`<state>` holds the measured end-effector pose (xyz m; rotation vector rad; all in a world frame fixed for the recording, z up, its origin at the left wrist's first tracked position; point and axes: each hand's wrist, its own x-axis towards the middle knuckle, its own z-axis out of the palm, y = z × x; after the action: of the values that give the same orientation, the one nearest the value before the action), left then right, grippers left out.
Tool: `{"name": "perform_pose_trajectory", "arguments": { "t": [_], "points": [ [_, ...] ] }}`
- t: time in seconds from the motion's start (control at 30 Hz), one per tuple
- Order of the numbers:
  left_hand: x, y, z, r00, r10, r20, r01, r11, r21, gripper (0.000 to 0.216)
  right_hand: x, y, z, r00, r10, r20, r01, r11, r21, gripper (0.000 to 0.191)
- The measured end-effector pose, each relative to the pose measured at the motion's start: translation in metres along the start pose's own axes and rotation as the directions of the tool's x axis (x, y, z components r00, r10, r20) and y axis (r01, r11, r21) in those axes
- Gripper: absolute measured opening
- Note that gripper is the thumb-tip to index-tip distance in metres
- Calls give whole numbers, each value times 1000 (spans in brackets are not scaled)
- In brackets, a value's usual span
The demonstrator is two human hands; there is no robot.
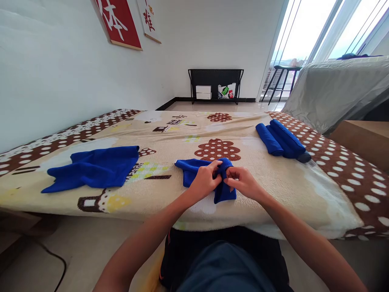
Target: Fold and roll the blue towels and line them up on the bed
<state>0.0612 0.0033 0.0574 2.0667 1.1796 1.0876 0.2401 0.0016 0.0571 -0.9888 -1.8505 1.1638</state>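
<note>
A blue cloth point(191, 167) lies bunched on the patterned blanket in front of me, its right part gathered up between both hands. My left hand point(208, 177) pinches the gathered part from the left, fingers closed on the fabric. From the right, my right hand point(241, 181) grips the same part with bent fingers. One end of the cloth hangs down toward me below the hands. Off to the left, a second blue cloth point(94, 168) is spread out with wrinkles. Several rolled blue cloths point(282, 138) lie side by side to the right, beyond my right hand.
The cream and brown blanket point(170, 142) covers the bed, whose near edge is at my lap. A black rack point(216, 83) stands by the far wall. At the right are a cardboard box point(361, 140), a sheet-covered object point(343, 81) and a stool point(282, 77).
</note>
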Motion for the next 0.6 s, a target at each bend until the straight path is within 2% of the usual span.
{"name": "perform_pose_trajectory", "arguments": {
  "t": [0.07, 0.13, 0.23, 0.37, 0.47, 0.53, 0.6],
  "points": [
    [6, -7, -4, 998, -14, -56, 17, 999, 52, 41, -4, -6, -3, 997, 1, 79, -18, 977, 214, 20],
    [13, -18, -11, 989, -54, -138, 63, 996, 57, 41, -7, -10, -8, 996, -18, 90, -19, 917, 398, 22],
    [24, -40, -25, 965, -162, -204, 164, 986, -7, 45, -7, -13, -16, 999, -47, 15, 29, 799, 600, 21],
    [31, -64, -36, 953, -259, -157, 256, 966, -39, 54, 2, -8, -22, 990, -27, -140, 117, 711, 693, 20],
    [30, -67, -36, 966, -172, -195, 188, 980, 67, 63, 9, -4, -22, 975, -2, -223, 161, 698, 698, 21],
    [27, -62, -34, 978, -34, -205, 65, 987, 149, 69, 11, -3, -22, 963, -4, -269, 194, 704, 683, 21],
    [22, -52, -32, 982, 109, -151, -79, 978, 191, 72, 11, -4, -24, 947, -15, -321, 234, 717, 657, 19]
  ]
}}
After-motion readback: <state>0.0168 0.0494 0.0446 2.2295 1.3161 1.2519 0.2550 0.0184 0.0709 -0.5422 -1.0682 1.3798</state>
